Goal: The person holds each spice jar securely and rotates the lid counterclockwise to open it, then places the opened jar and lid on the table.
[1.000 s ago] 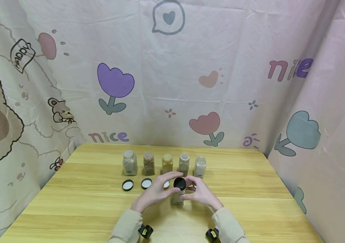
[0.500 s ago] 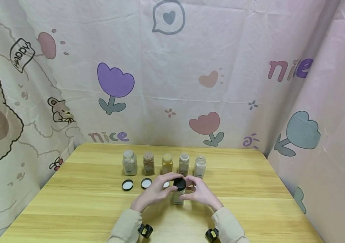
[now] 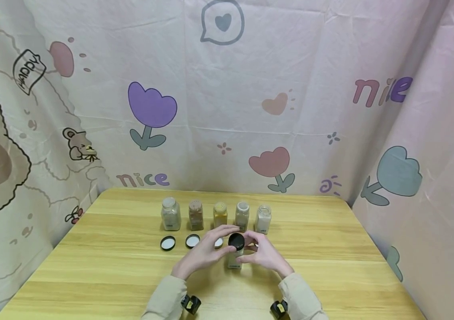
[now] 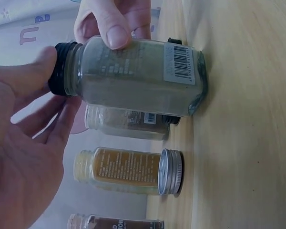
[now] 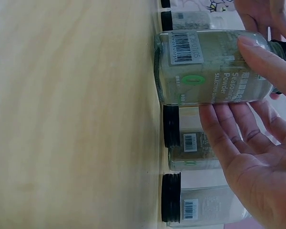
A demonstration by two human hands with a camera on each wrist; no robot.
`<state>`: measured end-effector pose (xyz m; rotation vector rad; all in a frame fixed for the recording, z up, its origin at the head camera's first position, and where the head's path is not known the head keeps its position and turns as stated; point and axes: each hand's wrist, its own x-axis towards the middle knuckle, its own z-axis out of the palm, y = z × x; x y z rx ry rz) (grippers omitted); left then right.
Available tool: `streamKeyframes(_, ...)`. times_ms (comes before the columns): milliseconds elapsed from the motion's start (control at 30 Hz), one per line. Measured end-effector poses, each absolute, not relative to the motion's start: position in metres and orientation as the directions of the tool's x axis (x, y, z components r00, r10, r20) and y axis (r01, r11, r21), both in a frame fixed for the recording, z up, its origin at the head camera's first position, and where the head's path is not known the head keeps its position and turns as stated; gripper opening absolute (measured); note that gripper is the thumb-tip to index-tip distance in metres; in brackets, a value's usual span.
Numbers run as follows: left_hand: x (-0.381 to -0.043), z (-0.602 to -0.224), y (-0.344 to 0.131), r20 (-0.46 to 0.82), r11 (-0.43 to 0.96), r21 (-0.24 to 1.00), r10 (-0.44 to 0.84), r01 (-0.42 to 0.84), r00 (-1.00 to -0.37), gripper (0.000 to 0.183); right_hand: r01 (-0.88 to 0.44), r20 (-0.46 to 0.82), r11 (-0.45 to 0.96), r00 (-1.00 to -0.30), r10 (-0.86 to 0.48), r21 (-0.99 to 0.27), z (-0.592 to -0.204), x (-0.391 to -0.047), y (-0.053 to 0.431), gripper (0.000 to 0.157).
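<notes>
A clear glass seasoning powder jar (image 3: pixel 235 261), filled with pale powder, stands upright on the table near the middle of the head view. Its black screw lid (image 3: pixel 236 241) is on its mouth. My left hand (image 3: pixel 209 249) pinches the lid from the left between thumb and fingers. From the right, my right hand (image 3: pixel 264 252) grips the jar's body, with the thumb on one side and fingertips on the other. The right wrist view shows the label and barcode on the jar (image 5: pixel 200 67); in the left wrist view the lid (image 4: pixel 62 69) meets the jar's neck.
Behind the hands, several spice jars without outer lids stand in a row, from a wide jar (image 3: pixel 171 215) to a white powder jar (image 3: pixel 263 220). Upturned lids (image 3: pixel 168 243) lie before them, some partly behind my hands. A printed cloth (image 3: pixel 211 155) hangs beyond the wooden table (image 3: pixel 91 266).
My left fingers and thumb have shifted slightly around the lid. The right hand and the jar keep their place.
</notes>
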<state>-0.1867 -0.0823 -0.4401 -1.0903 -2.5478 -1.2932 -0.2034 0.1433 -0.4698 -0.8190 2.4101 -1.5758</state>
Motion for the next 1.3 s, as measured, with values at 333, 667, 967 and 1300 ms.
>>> streamKeyframes(333, -0.1911, -0.4412, -0.0834, 0.374, 0.344, 0.682, 0.595, 0.646, -0.712, 0.045, -0.371, 0.187, 0.276, -0.834, -0.519, -0.887, -0.4727, -0.2048, 0.1434, 0.049)
streamKeyframes(667, -0.1879, -0.4407, -0.0804, 0.418, 0.391, 0.666, 0.511, 0.636, -0.751, 0.045, -0.341, 0.155, 0.286, -0.842, -0.517, -0.895, -0.4693, -0.2032, 0.1429, 0.05)
streamKeyframes(967, -0.1885, -0.4386, -0.0821, 0.393, 0.373, 0.661, 0.568, 0.651, -0.724, 0.052, -0.355, 0.164, 0.296, -0.84, -0.517, -0.887, -0.4683, -0.2035, 0.1437, 0.049)
streamKeyframes(1300, -0.1908, -0.4376, -0.0811, 0.375, 0.335, 0.681, 0.605, 0.652, -0.703, 0.046, -0.353, 0.166, 0.291, -0.841, -0.515, -0.889, -0.4692, -0.2037, 0.1437, 0.051)
